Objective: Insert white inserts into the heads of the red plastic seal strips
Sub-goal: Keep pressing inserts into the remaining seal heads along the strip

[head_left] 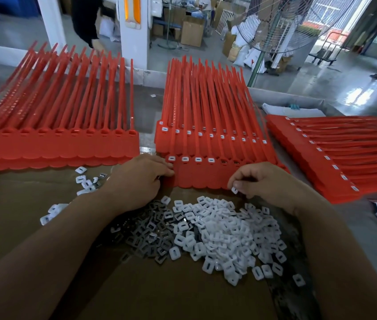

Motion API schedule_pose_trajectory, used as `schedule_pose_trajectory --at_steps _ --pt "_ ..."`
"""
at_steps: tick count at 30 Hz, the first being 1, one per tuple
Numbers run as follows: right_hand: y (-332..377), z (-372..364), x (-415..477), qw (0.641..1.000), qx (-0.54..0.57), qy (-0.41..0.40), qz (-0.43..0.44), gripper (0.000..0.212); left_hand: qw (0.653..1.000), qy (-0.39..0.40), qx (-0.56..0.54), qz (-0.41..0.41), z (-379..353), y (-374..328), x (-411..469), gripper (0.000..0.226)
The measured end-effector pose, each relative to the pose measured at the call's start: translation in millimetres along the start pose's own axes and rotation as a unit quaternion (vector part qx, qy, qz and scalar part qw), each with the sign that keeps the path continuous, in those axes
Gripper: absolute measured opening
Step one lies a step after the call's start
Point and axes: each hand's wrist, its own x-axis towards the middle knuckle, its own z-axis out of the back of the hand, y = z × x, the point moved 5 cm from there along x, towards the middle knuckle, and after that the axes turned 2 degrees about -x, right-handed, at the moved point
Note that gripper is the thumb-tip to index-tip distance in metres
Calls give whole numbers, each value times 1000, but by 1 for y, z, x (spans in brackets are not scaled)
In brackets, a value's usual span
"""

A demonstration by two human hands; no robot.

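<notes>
Working bank [196,174] of red seal strips lies centre; all places are taken from it.

Risks: the right hand [259,181], at the bank's near right corner, pinches one white insert [234,190] between thumb and curled fingertips; it sits tilted in the pinch, so it may go into a head crooked or jam; the left hand [141,179] pinches the bank's left edge, and a loosened hold would probably let the bank slide under pressing; dark grey pieces [150,229] lie mixed against the white pile [229,234] just nearer than the bank (a wrong pick seems likely).

Counts: four heads filled white, two showing dark, any further right hidden by the hand; one insert in hand; three other stacks, one left [55,144], one behind [206,125], one right [321,158]; loose inserts too many to count.
</notes>
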Motion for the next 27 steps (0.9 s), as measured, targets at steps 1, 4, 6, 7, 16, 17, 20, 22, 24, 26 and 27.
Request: schedule_pose_trajectory --at_steps 1,4,6,7,16,17,20,22,24,26,27 --pt "-2 0 1 1000 14 -7 -5 22 1000 0 0 1 0 0 0 45" --pt "-7 -2 3 998 59 -10 -22 21 1000 0 2 -1 0 0 0 44" --pt "-9 -3 4 996 85 -17 -25 19 1000 1 2 0 0 1 0 45" --pt "-9 -2 5 995 96 -27 -22 18 1000 2 3 1 0 1 0 45" --pt "-7 16 26 976 91 -196 3 20 1000 -1 3 7 -2 2 1 46" --pt "-7 17 30 975 62 -213 4 20 1000 -2 4 7 -1 2 1 46" --pt "-8 15 40 973 25 -228 -1 17 1000 -6 7 1 -1 1 0 47" --pt "-12 11 45 975 21 -223 -10 17 1000 -7 9 -1 -1 1 0 46" --pt "-15 8 50 976 6 -215 -22 19 1000 -7 12 -2 0 0 1 46" --pt "-17 6 53 978 -11 -207 -34 18 1000 -5 13 -4 -1 1 1 46" --pt "-17 5 54 978 -19 -203 -39 17 1000 -4 11 -5 -1 1 1 46"
